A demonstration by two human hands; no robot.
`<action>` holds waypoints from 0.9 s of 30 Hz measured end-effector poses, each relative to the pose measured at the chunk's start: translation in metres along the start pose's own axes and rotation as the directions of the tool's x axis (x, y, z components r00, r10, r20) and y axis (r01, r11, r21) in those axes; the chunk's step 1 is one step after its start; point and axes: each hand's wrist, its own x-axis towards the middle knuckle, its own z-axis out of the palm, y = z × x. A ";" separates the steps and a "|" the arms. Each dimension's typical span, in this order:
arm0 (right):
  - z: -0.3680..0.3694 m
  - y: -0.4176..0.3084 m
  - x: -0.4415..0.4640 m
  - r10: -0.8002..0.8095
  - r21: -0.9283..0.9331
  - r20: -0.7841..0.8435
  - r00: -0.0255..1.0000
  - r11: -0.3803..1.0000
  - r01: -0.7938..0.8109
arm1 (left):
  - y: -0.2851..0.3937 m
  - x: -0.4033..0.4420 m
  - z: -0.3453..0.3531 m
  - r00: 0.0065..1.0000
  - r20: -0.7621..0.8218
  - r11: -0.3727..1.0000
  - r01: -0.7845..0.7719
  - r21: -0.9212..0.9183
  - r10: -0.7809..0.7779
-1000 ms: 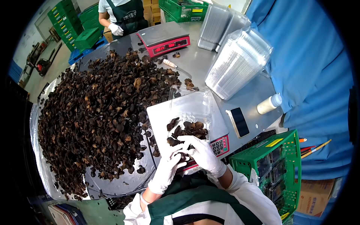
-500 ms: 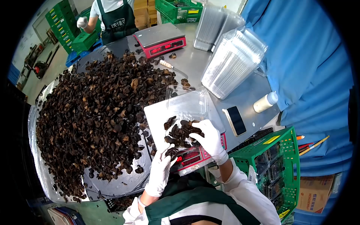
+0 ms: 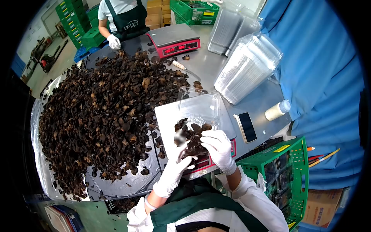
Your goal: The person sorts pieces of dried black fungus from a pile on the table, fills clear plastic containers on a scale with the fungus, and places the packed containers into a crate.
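Observation:
Dark wood ear mushrooms (image 3: 193,134) lie heaped in a clear plastic clamshell box (image 3: 199,104), its lid folded back. The box rests on the pale plate of a red scale (image 3: 166,116) in front of me. My left hand (image 3: 174,170), in a white glove, is at the heap's near left side with thumb and fingers apart; I see nothing held in it. A whitish blur covers part of the heap above its fingertips. At the right side of the box, my gloved right hand (image 3: 220,150) has its fingers bent together against the mushrooms.
A large mushroom pile (image 3: 100,120) covers the table's left. Beyond are a second scale (image 3: 174,40), a knife (image 3: 185,69) and stacked clear boxes (image 3: 249,67). A phone (image 3: 246,127), a bottle (image 3: 277,111) and a green crate (image 3: 270,162) are right. A co-worker (image 3: 123,19) stands opposite.
My left hand has opened away from the mushroom piece at its fingertips. My right fingers have drawn together at the heap. The co-worker's gloved hand has lowered to the pile; the view has shifted slightly.

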 end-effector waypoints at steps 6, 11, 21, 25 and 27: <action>0.001 -0.007 -0.008 0.090 0.251 0.015 0.996 0.964 -0.091 | -0.012 0.009 0.003 0.991 -0.058 0.992 -0.120 0.041 0.122; -0.003 -0.001 -0.011 0.212 0.394 0.034 0.977 0.895 -0.208 | -0.007 0.009 0.001 0.992 0.101 0.996 -0.066 -0.060 0.071; -0.015 -0.008 -0.004 0.338 0.601 0.476 0.812 0.549 -0.581 | -0.004 0.009 0.006 0.974 -0.127 0.930 -0.136 0.342 0.189; -0.014 -0.017 0.003 0.246 0.353 0.416 0.876 0.844 -0.405 | -0.002 0.008 0.004 0.819 0.096 0.458 -0.409 0.789 0.566; -0.010 -0.011 -0.003 0.355 0.476 0.454 0.817 0.679 -0.559 | -0.002 0.008 0.005 0.818 0.076 0.490 -0.413 0.767 0.570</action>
